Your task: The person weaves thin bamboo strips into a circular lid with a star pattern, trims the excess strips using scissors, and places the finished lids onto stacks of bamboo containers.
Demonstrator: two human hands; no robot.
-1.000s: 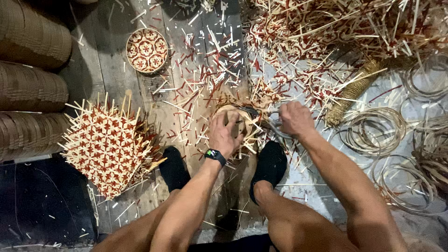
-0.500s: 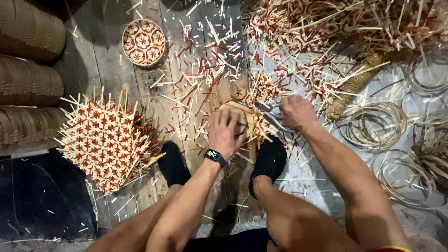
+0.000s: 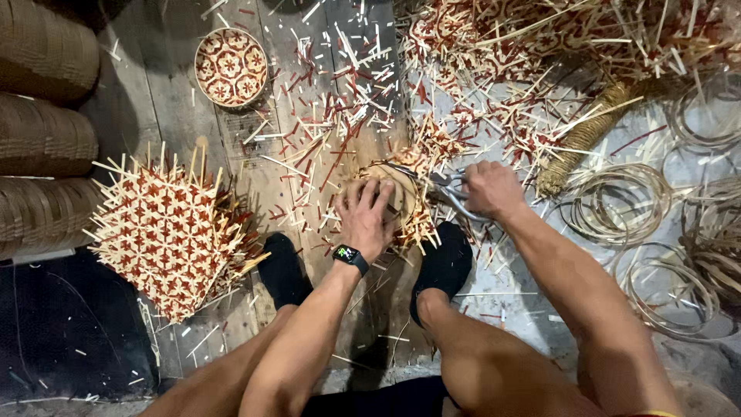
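Nearest the camera are the person's bare knees and forearms, with two black shoes (image 3: 441, 266) planted on the plank floor (image 3: 166, 93) to either side of the work. The left hand (image 3: 364, 215), a dark watch (image 3: 350, 255) on its wrist, lies palm down with fingers spread and pressed flat on a small round woven piece (image 3: 401, 202) between the feet; it pins the piece rather than gripping it. The right hand (image 3: 490, 189) is closed around the handles of metal scissors (image 3: 440, 184), whose blades point left and reach the upper edge of the woven piece, among the loose strip ends sticking out of its rim.

To the left, just beside the left shoe, lies a large woven panel (image 3: 166, 235) in a red and cream star pattern, with untrimmed ends bristling all round. To the right are several coiled rattan hoops (image 3: 621, 205) on pale sheeting, and a bundle wound in twine (image 3: 583, 139) lying aslant. Cut red and cream offcuts (image 3: 332, 100) litter the planks beyond the hands. Farther off at upper left sits a small round finished basket (image 3: 230, 66), and stacks of brown woven baskets (image 3: 42, 139) line the left edge. A tangle of woven panels (image 3: 556, 38) fills the far right
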